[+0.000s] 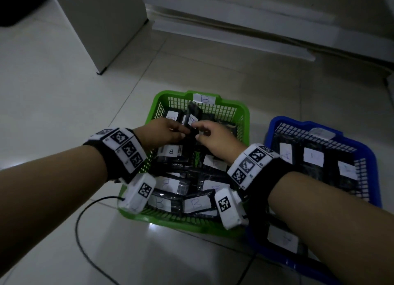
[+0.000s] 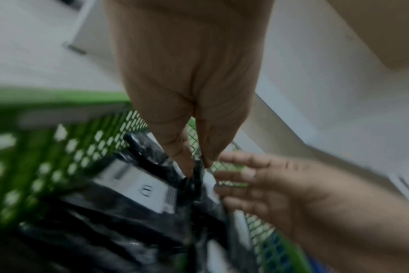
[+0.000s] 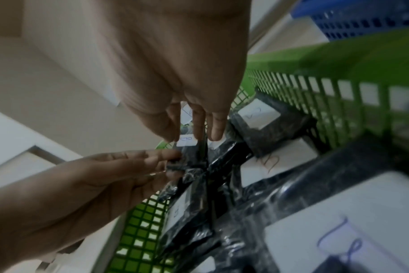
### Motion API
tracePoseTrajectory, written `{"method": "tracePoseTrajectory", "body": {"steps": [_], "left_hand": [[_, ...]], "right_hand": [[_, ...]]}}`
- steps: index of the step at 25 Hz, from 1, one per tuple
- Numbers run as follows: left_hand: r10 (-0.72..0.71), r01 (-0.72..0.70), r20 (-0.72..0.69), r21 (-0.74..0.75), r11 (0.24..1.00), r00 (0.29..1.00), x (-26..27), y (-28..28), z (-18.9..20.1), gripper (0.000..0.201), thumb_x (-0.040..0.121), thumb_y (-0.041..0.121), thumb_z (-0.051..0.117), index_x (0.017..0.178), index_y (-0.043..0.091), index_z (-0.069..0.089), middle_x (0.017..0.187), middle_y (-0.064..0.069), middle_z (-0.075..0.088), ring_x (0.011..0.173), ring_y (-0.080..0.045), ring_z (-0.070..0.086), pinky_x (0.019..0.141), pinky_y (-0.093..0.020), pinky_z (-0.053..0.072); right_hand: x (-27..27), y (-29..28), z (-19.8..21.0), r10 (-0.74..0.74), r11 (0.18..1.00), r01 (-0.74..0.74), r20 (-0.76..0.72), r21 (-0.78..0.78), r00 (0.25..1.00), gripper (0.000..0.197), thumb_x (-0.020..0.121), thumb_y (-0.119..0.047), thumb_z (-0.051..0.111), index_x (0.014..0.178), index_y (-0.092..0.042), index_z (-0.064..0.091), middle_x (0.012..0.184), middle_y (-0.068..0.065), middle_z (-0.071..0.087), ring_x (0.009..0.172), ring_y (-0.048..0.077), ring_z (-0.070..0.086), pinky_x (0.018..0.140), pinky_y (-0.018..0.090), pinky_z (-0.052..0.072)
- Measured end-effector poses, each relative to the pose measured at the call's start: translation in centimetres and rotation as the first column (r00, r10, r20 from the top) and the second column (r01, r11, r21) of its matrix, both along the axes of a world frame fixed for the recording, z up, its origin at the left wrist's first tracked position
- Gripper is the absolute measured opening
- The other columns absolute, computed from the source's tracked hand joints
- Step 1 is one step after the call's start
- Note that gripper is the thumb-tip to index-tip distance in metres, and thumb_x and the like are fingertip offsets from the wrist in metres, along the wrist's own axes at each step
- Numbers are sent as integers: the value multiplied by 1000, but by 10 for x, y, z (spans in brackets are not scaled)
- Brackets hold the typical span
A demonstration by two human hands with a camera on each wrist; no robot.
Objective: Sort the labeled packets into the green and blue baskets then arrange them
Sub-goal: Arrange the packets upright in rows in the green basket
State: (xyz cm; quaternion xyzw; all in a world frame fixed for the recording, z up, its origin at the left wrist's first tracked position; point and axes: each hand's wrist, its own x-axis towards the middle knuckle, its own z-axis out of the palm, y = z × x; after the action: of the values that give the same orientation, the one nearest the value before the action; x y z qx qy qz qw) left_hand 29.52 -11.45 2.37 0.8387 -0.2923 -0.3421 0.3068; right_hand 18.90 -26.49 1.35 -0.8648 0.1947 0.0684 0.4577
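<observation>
A green basket (image 1: 170,92) marked B sits on the floor, full of black packets with white B labels. To its right, a blue basket (image 1: 269,133) holds packets with white labels in a row. Over the green basket's far half, one black packet (image 1: 193,109) stands upright. My left hand (image 1: 183,133) pinches its left edge, as the left wrist view shows (image 2: 196,166). My right hand (image 1: 197,131) pinches its right side by the label, fingers nearly straight (image 3: 196,136). The packet's lower end (image 3: 199,166) sits among the others.
A white cabinet (image 1: 102,29) stands at the back left and a low white ledge (image 1: 234,35) runs along the back. A black cable (image 1: 78,225) loops over the tiled floor left of the green basket. One more labeled packet (image 1: 283,239) lies in the blue basket's near end.
</observation>
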Motion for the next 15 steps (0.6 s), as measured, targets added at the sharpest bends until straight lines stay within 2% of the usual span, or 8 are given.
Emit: {"method": "tracePoseTrajectory", "body": {"steps": [2, 3, 4, 6, 8, 10, 13, 15], "left_hand": [[103, -112, -109, -87, 990, 989, -3, -3, -1, 25, 89, 14, 62, 111, 20, 70, 112, 0, 70, 103, -15, 65, 94, -22, 50], [133, -154, -157, -129, 980, 979, -4, -4, -1, 24, 89, 13, 61, 111, 19, 70, 110, -1, 71, 103, -15, 66, 90, -19, 52], [137, -171, -206, -155, 973, 969, -5, -4, 1, 24, 90, 14, 60, 111, 19, 70, 109, -1, 71, 103, -13, 66, 87, -16, 52], [23, -56, -239, -133, 990, 971, -5, -6, 5, 26, 91, 20, 60, 116, 25, 68, 116, 5, 68, 107, -8, 63, 96, -19, 48], [-202, 204, -58, 36, 978, 978, -2, -10, 7, 31, 92, 26, 58, 122, 31, 63, 123, 12, 60, 114, -5, 55, 104, -22, 37], [-354, 334, 129, 155, 930, 926, -4, -18, 8, 33, 93, 23, 56, 126, 24, 61, 122, 5, 57, 113, -11, 52, 100, -19, 35], [-403, 388, 140, 122, 914, 905, -6, -25, 3, 33, 93, 16, 55, 126, 12, 61, 122, -8, 59, 115, -20, 53, 98, -21, 37], [-412, 400, 113, 114, 909, 904, -6, -26, 2, 34, 94, 15, 53, 127, 11, 59, 126, -9, 56, 117, -20, 51, 100, -23, 36]], "right_hand": [[1, -1, -9, -70, 997, 70, -5, -39, 998, 33, 91, -17, 56, 123, -26, 59, 131, 8, 54, 101, 18, 61, 71, 19, 44], [0, -3, -13, -105, 993, 105, 3, -62, 994, 32, 89, -18, 56, 119, -28, 60, 127, 10, 55, 95, 19, 62, 70, 20, 46], [0, -5, -16, -134, 988, 135, 16, -77, 991, 31, 88, -18, 57, 117, -28, 60, 125, 12, 55, 94, 21, 62, 74, 23, 50], [-2, -11, -17, -176, 979, 178, 28, -98, 984, 32, 88, -14, 56, 118, -25, 61, 125, 11, 53, 100, 24, 62, 89, 30, 51], [-3, -16, -15, -176, 972, 174, 7, -157, 984, 33, 90, -12, 54, 120, -20, 63, 130, 10, 50, 110, 24, 58, 100, 29, 44], [-6, -18, -11, -104, 968, 88, -55, -234, 993, 34, 92, -14, 53, 125, -17, 61, 137, 9, 44, 122, 23, 49, 106, 26, 34], [-10, -17, -4, 77, 923, -148, -206, -356, 976, 40, 93, -19, 53, 134, -15, 53, 150, 10, 30, 137, 24, 32, 111, 26, 24], [-11, -20, -1, 158, 888, -254, -266, -382, 951, 44, 94, -20, 52, 137, -12, 49, 150, 12, 32, 137, 27, 31, 110, 27, 26]]}}
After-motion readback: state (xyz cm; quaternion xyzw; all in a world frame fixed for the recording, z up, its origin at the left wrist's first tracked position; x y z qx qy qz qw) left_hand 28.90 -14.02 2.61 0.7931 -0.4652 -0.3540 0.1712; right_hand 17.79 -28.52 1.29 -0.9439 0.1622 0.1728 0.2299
